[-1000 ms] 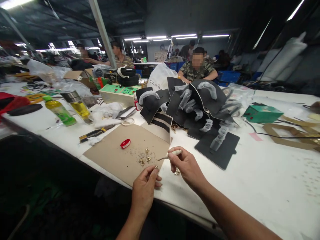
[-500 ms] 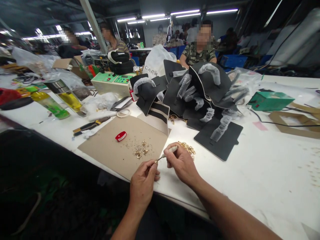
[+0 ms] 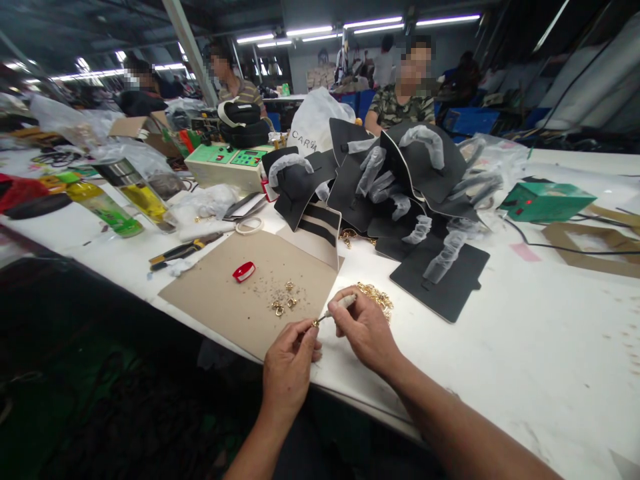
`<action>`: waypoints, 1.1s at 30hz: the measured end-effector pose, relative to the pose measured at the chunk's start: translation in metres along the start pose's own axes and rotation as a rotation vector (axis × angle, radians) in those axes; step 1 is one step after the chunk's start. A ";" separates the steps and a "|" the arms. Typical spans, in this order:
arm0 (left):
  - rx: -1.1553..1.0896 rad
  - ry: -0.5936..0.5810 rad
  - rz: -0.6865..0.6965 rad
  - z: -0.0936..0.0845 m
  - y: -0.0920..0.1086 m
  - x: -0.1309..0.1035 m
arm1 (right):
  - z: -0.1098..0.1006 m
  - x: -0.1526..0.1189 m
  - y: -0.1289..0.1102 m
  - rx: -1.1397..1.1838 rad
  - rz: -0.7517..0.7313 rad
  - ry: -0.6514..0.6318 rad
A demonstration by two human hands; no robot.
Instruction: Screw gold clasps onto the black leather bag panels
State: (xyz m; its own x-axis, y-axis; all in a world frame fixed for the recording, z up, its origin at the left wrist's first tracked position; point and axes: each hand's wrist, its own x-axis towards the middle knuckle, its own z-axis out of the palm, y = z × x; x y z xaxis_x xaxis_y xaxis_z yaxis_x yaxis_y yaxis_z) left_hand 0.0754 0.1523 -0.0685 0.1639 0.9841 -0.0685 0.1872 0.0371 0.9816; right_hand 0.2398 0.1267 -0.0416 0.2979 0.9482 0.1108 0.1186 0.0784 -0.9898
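My left hand [image 3: 290, 360] pinches a small gold metal fitting [image 3: 315, 323] between thumb and fingertips, over the table's front edge. My right hand [image 3: 363, 323] is closed round the pale handle of a small screwdriver [image 3: 343, 303]. Its thin dark shaft points down to the left, and the tip meets the fitting. The exact shape of the fitting is mostly hidden by my fingers. Just behind my right hand lies a pile of gold metal fittings [image 3: 377, 298]. Several loose gold fittings [image 3: 279, 308] sit on a brown cardboard sheet [image 3: 210, 293] to the left, among tiny dark bits.
A red oval object [image 3: 244, 272] and yellow-handled pliers [image 3: 183, 252] lie left. Black panels with plastic-wrapped handles [image 3: 445, 267] are heaped behind my hands. Beyond stand drink bottles [image 3: 107, 207], a control box [image 3: 225, 167] and a green box [image 3: 547, 200]. People [image 3: 405, 100] sit across the table.
Both hands keep nearly the same pose, the screwdriver tip still at the fitting. The whole view has shifted very slightly.
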 end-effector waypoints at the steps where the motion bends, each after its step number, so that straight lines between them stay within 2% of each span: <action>1: -0.002 0.002 0.002 0.000 0.000 0.000 | 0.000 0.000 0.000 -0.006 0.001 0.001; 6: 0.005 0.012 0.032 0.003 0.001 -0.003 | -0.001 0.001 -0.003 -0.092 -0.019 -0.001; 10: 0.096 -0.001 0.112 0.000 0.001 -0.003 | -0.007 0.001 -0.003 -0.080 0.007 0.006; 13: 0.261 0.068 0.211 -0.012 0.002 0.006 | -0.013 0.003 0.001 0.036 0.075 0.047; 16: 0.483 0.137 0.310 -0.032 0.007 0.023 | -0.019 0.009 0.006 0.194 0.131 0.112; 19: 0.706 0.138 0.290 -0.051 0.014 0.038 | -0.026 0.019 0.008 0.393 0.152 0.194; 21: 0.822 0.167 0.242 -0.055 0.018 0.044 | -0.033 0.026 0.007 0.525 0.163 0.253; 23: 0.860 0.206 0.265 -0.049 0.021 0.045 | -0.040 0.031 0.004 0.625 0.171 0.302; 24: 0.851 0.197 0.321 -0.042 0.020 0.043 | -0.043 0.033 0.003 0.661 0.171 0.320; 26: 0.818 0.093 0.475 -0.022 0.018 0.035 | -0.047 0.035 0.001 0.711 0.173 0.344; 28: 0.825 -0.074 0.592 0.002 0.014 0.024 | -0.048 0.036 0.000 0.727 0.175 0.346; 30: 0.893 -0.192 0.618 0.025 0.012 0.015 | -0.048 0.035 0.000 0.723 0.167 0.337; 33: 1.014 -0.223 0.589 0.046 0.012 0.009 | -0.046 0.034 -0.001 0.708 0.153 0.322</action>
State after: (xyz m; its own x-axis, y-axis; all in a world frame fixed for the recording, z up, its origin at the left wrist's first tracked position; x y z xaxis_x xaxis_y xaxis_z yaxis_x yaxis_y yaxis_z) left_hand 0.1239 0.1537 -0.0658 0.6265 0.7486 0.2172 0.6905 -0.6623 0.2910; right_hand 0.2931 0.1444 -0.0329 0.5341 0.8372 -0.1176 -0.5442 0.2340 -0.8056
